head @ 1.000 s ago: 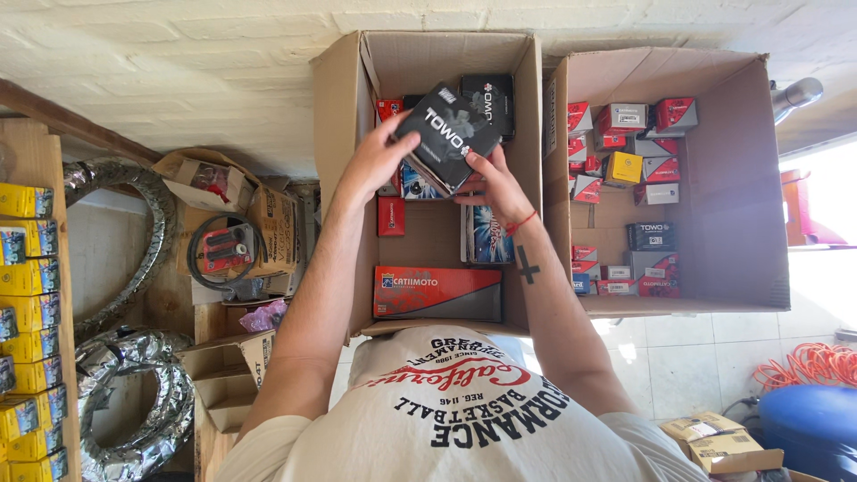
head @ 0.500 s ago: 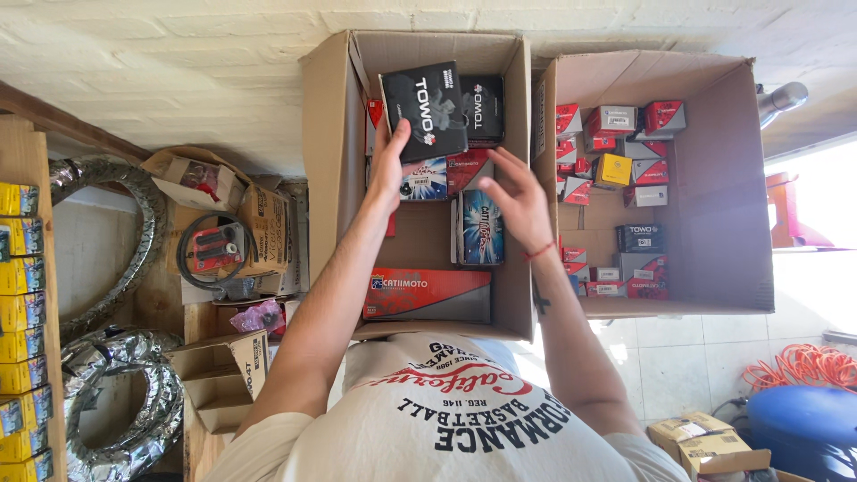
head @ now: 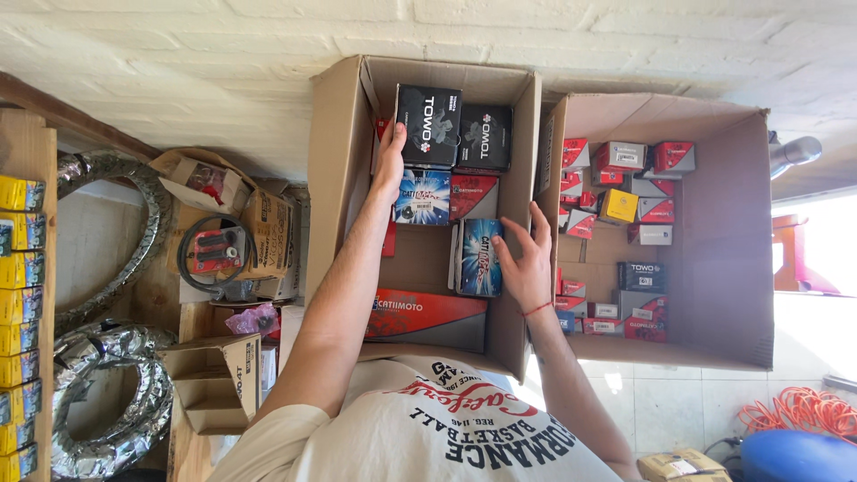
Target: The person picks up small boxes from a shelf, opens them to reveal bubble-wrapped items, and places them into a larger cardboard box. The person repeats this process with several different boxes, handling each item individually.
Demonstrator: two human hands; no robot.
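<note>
Now my left hand (head: pixel 389 165) lies open against the black box (head: pixel 428 125) in the cardboard carton (head: pixel 335 161); my right hand (head: pixel 527 263) touches, fingers spread, the upright blue box (head: pixel 478 256).

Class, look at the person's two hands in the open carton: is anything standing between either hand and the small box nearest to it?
Nothing visible does. The left hand already rests against the side of the black box, and the right hand touches the upright blue box in the carton.
</note>
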